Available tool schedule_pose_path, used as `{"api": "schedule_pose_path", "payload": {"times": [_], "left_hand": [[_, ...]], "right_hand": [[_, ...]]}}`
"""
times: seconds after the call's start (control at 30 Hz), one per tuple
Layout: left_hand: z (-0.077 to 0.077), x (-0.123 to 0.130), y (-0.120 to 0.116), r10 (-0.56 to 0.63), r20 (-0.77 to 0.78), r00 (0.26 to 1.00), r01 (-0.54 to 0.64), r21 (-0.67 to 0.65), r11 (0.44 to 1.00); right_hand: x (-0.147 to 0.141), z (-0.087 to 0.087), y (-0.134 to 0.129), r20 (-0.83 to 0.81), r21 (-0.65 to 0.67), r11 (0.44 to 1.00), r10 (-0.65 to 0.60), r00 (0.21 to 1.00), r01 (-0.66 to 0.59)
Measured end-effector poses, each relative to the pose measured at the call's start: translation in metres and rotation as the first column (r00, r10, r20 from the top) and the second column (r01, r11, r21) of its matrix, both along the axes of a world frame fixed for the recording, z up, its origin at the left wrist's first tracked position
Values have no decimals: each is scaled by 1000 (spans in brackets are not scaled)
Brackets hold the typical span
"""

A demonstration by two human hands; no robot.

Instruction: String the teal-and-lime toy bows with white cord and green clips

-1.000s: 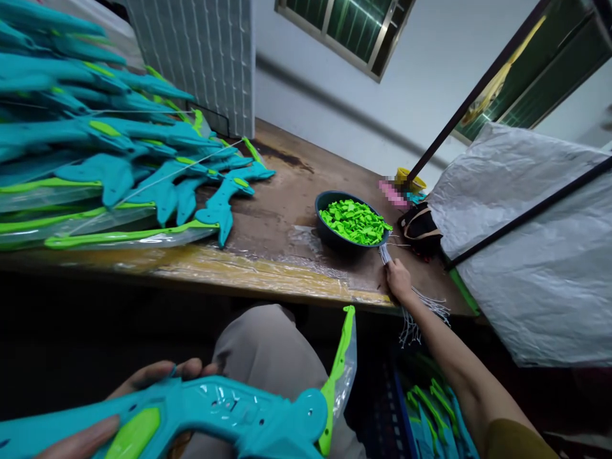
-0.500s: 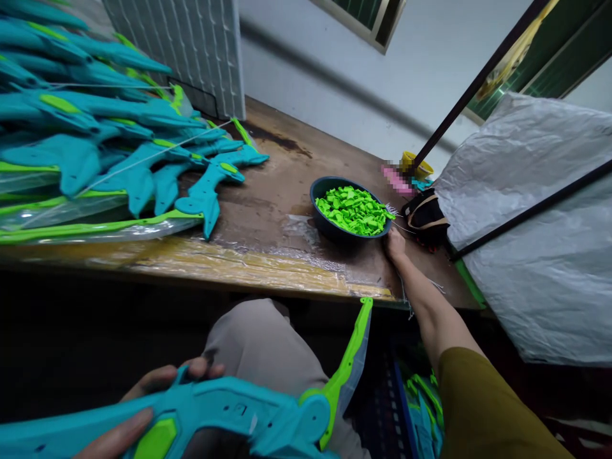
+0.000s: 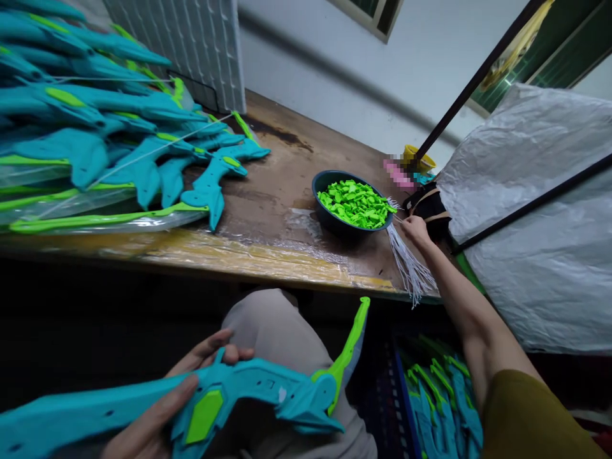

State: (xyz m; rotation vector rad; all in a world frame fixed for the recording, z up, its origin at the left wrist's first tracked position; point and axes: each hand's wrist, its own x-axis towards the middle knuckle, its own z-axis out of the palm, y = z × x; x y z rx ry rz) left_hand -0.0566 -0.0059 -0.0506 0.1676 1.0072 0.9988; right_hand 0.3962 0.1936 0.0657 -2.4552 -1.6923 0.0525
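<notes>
My left hand (image 3: 165,405) is wrapped round the body of a teal toy crossbow (image 3: 253,376), held over my lap. A bright green limb (image 3: 351,347) sticks up from its right end, and a green hexagonal patch marks its side. My right hand (image 3: 415,229) reaches across the table, fingers pinched on a thin white string at the top of a bundle of white strings (image 3: 406,264). Those strings drape over the table edge. Just left of that hand is a dark bowl (image 3: 329,220) full of small green plastic pieces (image 3: 356,204).
Similar teal toy crossbows (image 3: 115,115), some strung, are piled on the left of the table (image 3: 272,191). Below right stands a blue crate (image 3: 404,408) holding more teal and green parts (image 3: 444,401). A black bundle (image 3: 433,207) and yellow tub (image 3: 418,156) lie beyond my right hand.
My right hand has moved from the bowl's rim to the right and slightly up, uncovering the white strings. My left hand and the toy crossbow have shifted a little right.
</notes>
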Motion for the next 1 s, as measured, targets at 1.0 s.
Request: {"api": "schedule_pose_path", "payload": {"times": [1.0], "left_hand": [[-29,2,-38,-229,350,908,65,422,904]], "right_hand": [[-300,-80,-99,-942,30,967,-57,-330,-254]]}}
